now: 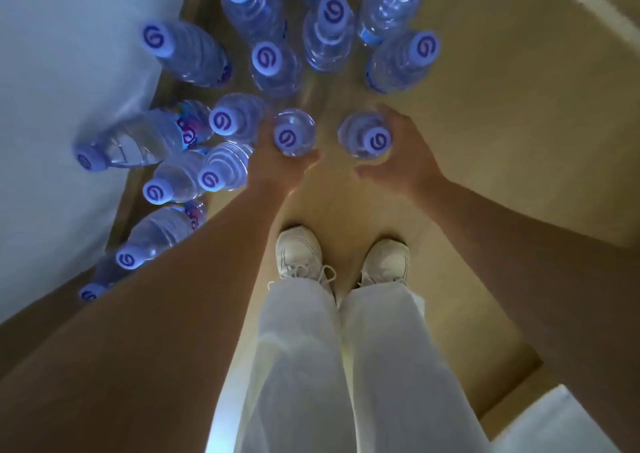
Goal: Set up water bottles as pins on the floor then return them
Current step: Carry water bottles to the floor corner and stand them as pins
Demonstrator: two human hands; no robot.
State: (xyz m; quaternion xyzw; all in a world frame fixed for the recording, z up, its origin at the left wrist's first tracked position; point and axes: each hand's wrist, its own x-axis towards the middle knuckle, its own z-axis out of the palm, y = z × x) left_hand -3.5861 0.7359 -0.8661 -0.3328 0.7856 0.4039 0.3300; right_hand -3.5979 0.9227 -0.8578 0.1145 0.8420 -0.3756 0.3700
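Both bare forearms reach down past white trousers [346, 366] and pale lace-up trainers [301, 255] toward the tan floor [502, 141]. Each hand wraps the body of one clear plastic water bottle with a lilac cap: the left hand [277, 167] curls round the left bottle [294, 132], the right hand [403, 156] round the right bottle [365, 136]. Both bottles stand upright, side by side but apart, nearest the feet, so they read as the front of the pin group. Gripping low on the body probably keeps each bottle vertical while it is seated or lifted; which of the two, I cannot tell. Beyond them the standing bottles [273, 61] form spaced rows, likely the pin layout. At the left, the crowded bottles [180, 175] lean and lie against a white surface [52, 106], apparently the supply or return pile.
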